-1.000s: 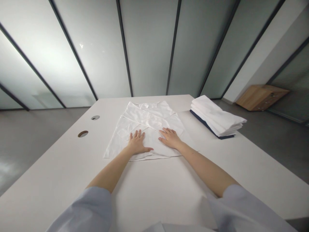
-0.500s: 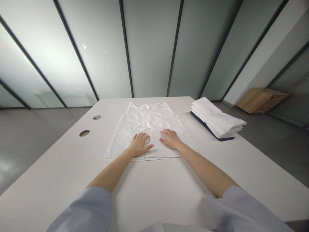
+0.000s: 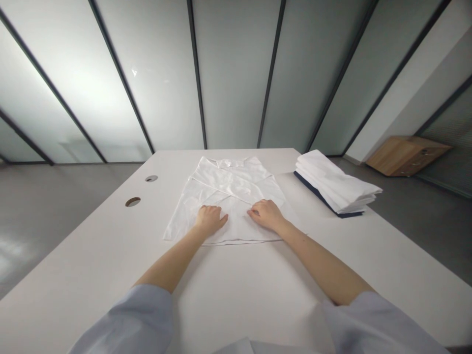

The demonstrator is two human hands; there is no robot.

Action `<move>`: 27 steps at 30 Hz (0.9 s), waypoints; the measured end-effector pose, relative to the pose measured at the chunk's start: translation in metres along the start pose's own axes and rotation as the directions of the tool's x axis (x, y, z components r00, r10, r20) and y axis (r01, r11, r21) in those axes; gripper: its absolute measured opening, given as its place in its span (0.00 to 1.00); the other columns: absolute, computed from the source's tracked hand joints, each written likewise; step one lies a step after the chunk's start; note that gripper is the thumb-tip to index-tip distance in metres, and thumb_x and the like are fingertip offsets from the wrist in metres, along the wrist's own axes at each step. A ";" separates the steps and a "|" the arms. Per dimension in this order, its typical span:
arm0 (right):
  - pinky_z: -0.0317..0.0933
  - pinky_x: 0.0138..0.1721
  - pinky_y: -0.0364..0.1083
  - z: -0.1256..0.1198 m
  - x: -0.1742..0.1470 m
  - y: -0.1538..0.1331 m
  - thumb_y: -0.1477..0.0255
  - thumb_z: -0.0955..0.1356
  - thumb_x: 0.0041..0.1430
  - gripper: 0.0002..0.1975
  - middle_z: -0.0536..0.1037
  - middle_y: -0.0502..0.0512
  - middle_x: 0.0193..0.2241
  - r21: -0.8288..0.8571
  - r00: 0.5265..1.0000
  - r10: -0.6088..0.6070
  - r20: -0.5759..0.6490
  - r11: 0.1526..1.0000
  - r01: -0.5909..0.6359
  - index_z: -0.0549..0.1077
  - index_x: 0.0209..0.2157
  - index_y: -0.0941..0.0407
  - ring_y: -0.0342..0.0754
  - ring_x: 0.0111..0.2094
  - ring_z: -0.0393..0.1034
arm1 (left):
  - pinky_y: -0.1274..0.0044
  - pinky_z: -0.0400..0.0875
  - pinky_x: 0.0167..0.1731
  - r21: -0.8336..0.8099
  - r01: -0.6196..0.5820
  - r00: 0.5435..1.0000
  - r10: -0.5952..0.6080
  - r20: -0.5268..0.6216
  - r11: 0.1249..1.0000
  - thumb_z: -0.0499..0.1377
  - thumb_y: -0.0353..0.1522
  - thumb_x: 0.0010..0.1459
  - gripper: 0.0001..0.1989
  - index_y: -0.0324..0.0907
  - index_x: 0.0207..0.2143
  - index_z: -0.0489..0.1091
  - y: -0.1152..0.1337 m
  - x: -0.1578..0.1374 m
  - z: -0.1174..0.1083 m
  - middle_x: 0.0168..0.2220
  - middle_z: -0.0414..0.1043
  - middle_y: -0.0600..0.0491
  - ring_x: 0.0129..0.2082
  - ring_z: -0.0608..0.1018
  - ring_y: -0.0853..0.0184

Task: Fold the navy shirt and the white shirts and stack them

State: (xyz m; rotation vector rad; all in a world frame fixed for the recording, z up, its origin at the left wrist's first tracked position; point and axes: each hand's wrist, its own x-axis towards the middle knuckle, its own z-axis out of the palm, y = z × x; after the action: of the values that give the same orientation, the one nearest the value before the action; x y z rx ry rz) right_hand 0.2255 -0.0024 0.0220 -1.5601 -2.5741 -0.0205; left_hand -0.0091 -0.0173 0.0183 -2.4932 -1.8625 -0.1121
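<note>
A white shirt (image 3: 236,184) lies spread on the table, its collar end away from me and its sleeves apparently folded across the body. My left hand (image 3: 211,220) rests on the left of its lower half, fingers curled down into the cloth. On the right of the lower half, my right hand (image 3: 266,215) is closed in the same way, with fingertips bent under. Both hands seem to pinch the fabric, though the fingertips are partly hidden. The hem lies just nearer to me than the hands.
A stack of folded white cloth (image 3: 332,179) sits on a dark blue folded piece (image 3: 350,214) at the table's right edge. Two round holes (image 3: 132,202) pierce the white table (image 3: 243,290) at left. A wooden cabinet (image 3: 405,155) stands on the floor beyond.
Both hands lay flat with fingers spread on the shirt; now the fingers are curled in and closed on the cloth. The view has shifted slightly.
</note>
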 end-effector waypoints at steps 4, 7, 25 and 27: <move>0.53 0.53 0.52 0.011 0.000 0.003 0.59 0.58 0.66 0.20 0.75 0.59 0.50 -0.007 1.000 0.008 0.026 1.000 -0.008 0.75 0.44 0.55 0.55 0.55 0.63 | 0.66 0.54 0.58 -0.010 -0.040 0.998 0.040 -0.043 0.999 0.46 0.48 0.62 0.24 0.40 0.45 0.71 -0.002 0.001 0.011 0.46 0.75 0.44 0.49 0.75 0.57; 0.48 0.58 0.54 0.027 0.004 0.009 0.59 0.58 0.66 0.24 0.62 0.60 0.62 0.000 0.998 0.051 0.020 0.999 -0.051 0.67 0.56 0.57 0.56 0.63 0.52 | 0.67 0.49 0.61 -0.073 -0.052 0.999 0.051 -0.015 0.996 0.43 0.49 0.63 0.30 0.39 0.58 0.62 -0.006 0.002 0.022 0.62 0.60 0.42 0.62 0.62 0.57; 0.58 0.46 0.49 0.020 -0.002 -0.006 0.52 0.67 0.55 0.21 0.76 0.58 0.39 0.223 0.933 -0.334 -0.130 0.907 0.356 0.77 0.37 0.55 0.52 0.43 0.68 | 0.72 0.68 0.48 -0.185 -0.405 0.911 0.412 -0.005 0.895 0.52 0.35 0.60 0.13 0.47 0.44 0.73 0.006 -0.003 0.011 0.42 0.75 0.51 0.45 0.75 0.62; 0.58 0.46 0.49 0.019 -0.002 -0.008 0.53 0.69 0.52 0.21 0.76 0.58 0.40 0.198 0.931 -0.344 -0.119 0.911 0.362 0.77 0.38 0.55 0.53 0.43 0.68 | 0.72 0.67 0.48 -0.156 -0.417 0.907 0.421 -0.004 0.896 0.51 0.30 0.59 0.14 0.46 0.44 0.72 0.007 -0.002 0.012 0.43 0.75 0.51 0.46 0.74 0.63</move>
State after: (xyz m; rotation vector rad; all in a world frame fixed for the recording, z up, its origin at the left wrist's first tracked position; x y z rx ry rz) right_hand 0.2173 -0.0061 0.0029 -0.9840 -2.6512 0.1533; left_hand -0.0028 -0.0204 0.0064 -2.9506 -1.3215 -0.2134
